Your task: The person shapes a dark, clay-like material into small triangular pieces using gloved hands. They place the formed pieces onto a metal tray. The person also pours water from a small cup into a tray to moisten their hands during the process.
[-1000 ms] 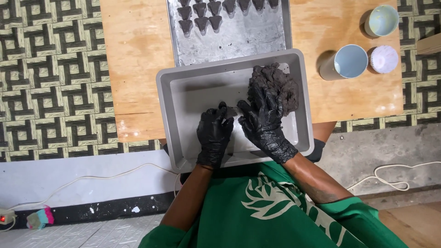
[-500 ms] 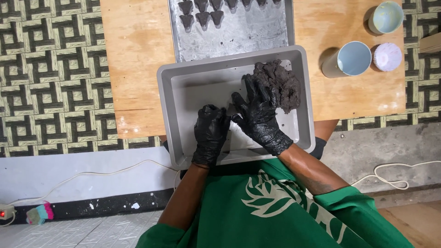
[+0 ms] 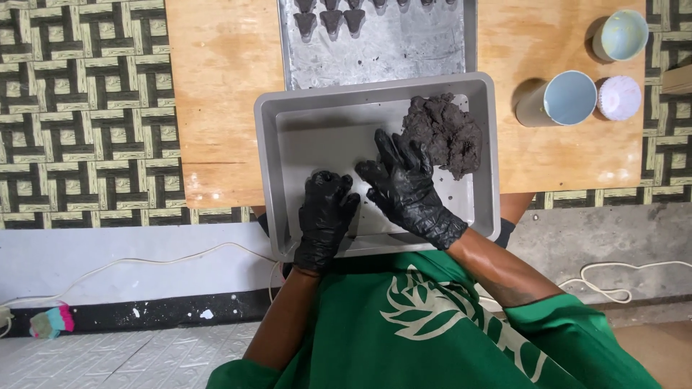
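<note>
Inside the grey tray point(image 3: 288, 130), the right hand point(image 3: 407, 184) is reaching open-fingered against the dark clay lump point(image 3: 443, 133) in the far right corner, while the left hand point(image 3: 326, 209) is resting loosely curled, empty, nearer. Sticky clay could be clinging to gloves, smearing the tray.

Both hands in black gloves, forearms bare, green sleeves at the upper arms. Left hand point(image 3: 326, 212) loosely curled, knuckles up, fingers bent under; palm side hidden, so cannot tell whether it grips anything. Left forearm runs straight back toward the body. Right hand point(image 3: 407, 184) flat, palm down, fingers spread and stretched forward. Right forearm angles in from the right, elbow bent.
</note>
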